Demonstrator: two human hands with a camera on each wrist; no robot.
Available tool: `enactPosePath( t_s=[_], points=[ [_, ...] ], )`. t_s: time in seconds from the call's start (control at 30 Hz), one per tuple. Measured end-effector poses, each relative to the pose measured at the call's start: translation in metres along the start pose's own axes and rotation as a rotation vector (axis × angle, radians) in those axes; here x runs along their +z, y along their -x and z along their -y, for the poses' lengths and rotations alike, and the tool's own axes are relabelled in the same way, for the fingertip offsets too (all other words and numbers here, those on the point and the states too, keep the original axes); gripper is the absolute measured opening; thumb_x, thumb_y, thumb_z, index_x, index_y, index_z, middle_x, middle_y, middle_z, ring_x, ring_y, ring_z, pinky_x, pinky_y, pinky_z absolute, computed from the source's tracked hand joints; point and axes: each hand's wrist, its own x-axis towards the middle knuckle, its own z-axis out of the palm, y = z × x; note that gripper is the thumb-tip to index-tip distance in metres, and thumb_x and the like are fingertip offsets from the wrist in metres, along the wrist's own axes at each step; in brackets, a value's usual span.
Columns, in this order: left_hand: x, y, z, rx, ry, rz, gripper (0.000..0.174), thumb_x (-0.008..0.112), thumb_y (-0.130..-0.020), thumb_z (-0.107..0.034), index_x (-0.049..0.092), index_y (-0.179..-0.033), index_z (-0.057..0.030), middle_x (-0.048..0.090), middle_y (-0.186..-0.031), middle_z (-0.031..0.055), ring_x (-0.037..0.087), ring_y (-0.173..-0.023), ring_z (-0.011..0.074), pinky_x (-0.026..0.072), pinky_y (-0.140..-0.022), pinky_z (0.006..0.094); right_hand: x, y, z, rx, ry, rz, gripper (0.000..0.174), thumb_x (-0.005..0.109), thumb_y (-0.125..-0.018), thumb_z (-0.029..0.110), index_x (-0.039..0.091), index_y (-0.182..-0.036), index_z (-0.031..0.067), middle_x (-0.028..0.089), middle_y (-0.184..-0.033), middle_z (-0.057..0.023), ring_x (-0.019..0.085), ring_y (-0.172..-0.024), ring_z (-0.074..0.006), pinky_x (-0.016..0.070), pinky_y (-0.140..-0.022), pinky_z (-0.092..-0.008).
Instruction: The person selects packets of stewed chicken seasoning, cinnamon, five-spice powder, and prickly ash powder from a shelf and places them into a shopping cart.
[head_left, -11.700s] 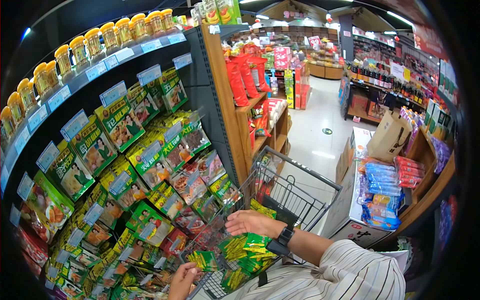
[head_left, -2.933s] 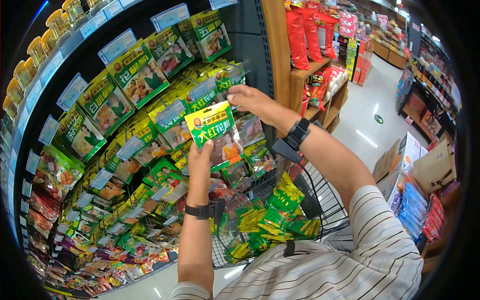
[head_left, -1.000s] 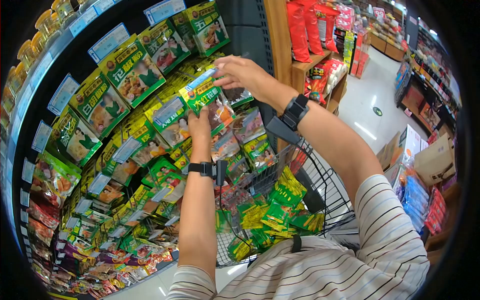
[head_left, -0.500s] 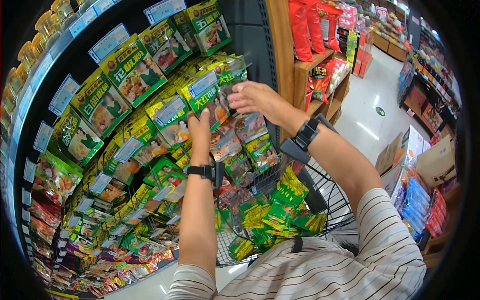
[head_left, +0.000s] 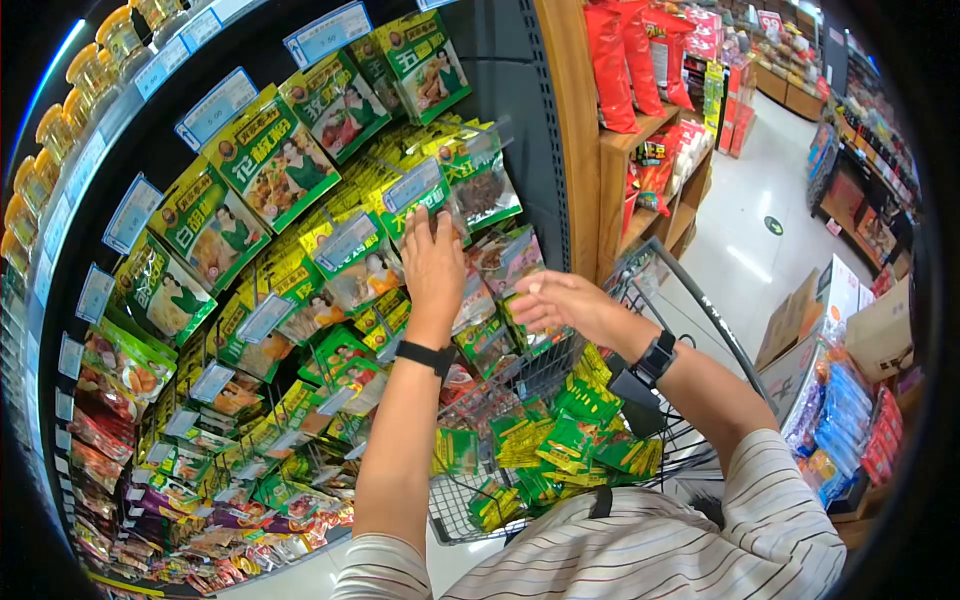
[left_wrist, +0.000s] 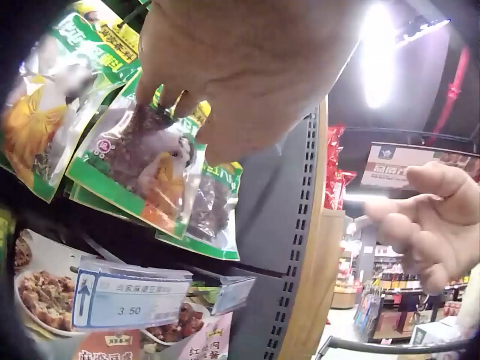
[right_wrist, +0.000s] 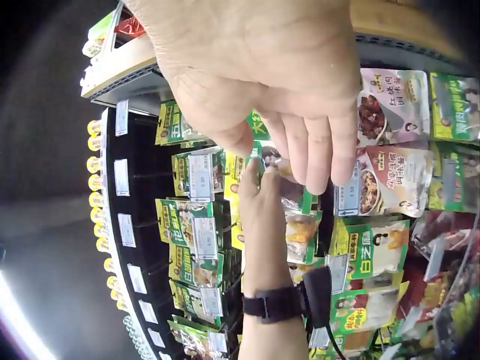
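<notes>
My left hand (head_left: 434, 265) reaches to the rack, back upward, its fingers laid straight over a hanging green-and-yellow spice packet (left_wrist: 139, 169). Dark red-brown grains and a printed figure show through and on that packet. Just above the fingers, a price tag (head_left: 411, 187) covers the packet's top in the head view. Beside it hangs a similar packet (head_left: 482, 190) with dark contents. My right hand (head_left: 575, 305) is in the air to the right, over the cart's near side, palm turned inward, fingers relaxed and holding nothing.
Several rows of hanging packets (head_left: 270, 160) fill the rack, with jars (head_left: 120, 40) on the shelf above. A wire shopping cart (head_left: 455, 500) holds a heap of small green packets (head_left: 560, 430) against the body. A wooden shelf post (head_left: 568, 130) borders the rack, with red bags (head_left: 610, 65) beyond.
The spice packet held before the rack about three seconds ago hangs among the others. My left hand has turned from gripping to lying flat over it. My right hand has dropped down and right.
</notes>
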Motion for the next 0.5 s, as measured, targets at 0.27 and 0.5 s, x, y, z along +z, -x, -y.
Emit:
enactPosePath(
  t_s=[0.27, 0.5],
  points=[
    [0.038, -0.015, 0.025, -0.076, -0.079, 0.048, 0.044, 0.064, -0.087, -0.014, 0.057, -0.128, -0.003, 0.041, -0.143, 0.0264, 0.039, -0.132, 0.0442, 0.0339, -0.107, 0.0556, -0.025, 0.026, -0.007, 0.023, -0.022, -0.043, 0.047, 0.052, -0.101, 0.032, 0.048, -0.131, -0.0036, 0.061, -0.122, -0.0208, 0.064, -0.108, -0.0276, 0.0531, -0.092, -0.0388],
    [0.052, -0.017, 0.033, -0.085, -0.16, 0.055, 0.041, 0.059, -0.089, -0.02, 0.059, -0.128, -0.0058, 0.043, -0.142, 0.03, 0.042, -0.131, 0.0478, 0.0369, -0.108, 0.0536, -0.043, 0.03, -0.023, 0.017, -0.067, -0.094, 0.048, 0.056, -0.098, 0.034, 0.048, -0.132, 0.0004, 0.063, -0.119, -0.0192, 0.066, -0.105, -0.0279, 0.0539, -0.091, -0.0398]
  ],
)
